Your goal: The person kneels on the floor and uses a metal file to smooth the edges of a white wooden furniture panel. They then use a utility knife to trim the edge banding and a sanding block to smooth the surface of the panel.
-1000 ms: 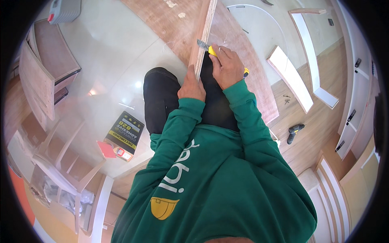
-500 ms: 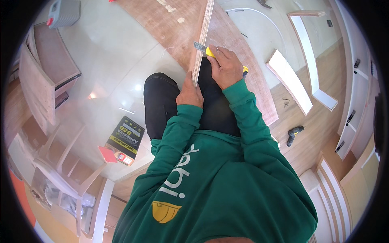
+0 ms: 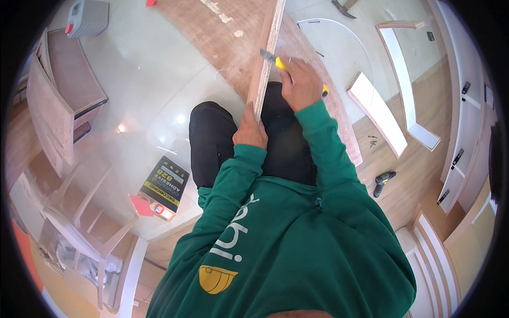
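Note:
My left hand [image 3: 250, 129] is closed around the near end of a long, narrow plywood strip [image 3: 271, 32], which points away from me above my knees. In my right hand [image 3: 303, 85] is a utility knife [image 3: 281, 64] with a yellow handle, whose tail end sticks out behind the palm. Its long grey blade [image 3: 268, 55] lies across the strip's layered edge, well beyond my left hand. Whether the blade bites into the wood cannot be made out. Under the strip, a broad reddish plywood sheet [image 3: 233, 53] rests on the floor.
A black-and-yellow adhesive can [image 3: 167, 180] stands left of my knees, with a red scraper-like piece [image 3: 140, 205] beside it. At right lie a white-faced board [image 3: 377, 114], an angled white strip [image 3: 405, 79], screws [image 3: 373, 141] and a cordless drill [image 3: 384, 183]. A hammer [image 3: 344, 9] lies far off.
My right hand and the knife have shifted slightly away and to the right along the strip's edge. My left hand keeps its grip. The whole view has moved a little, showing more of the hammer.

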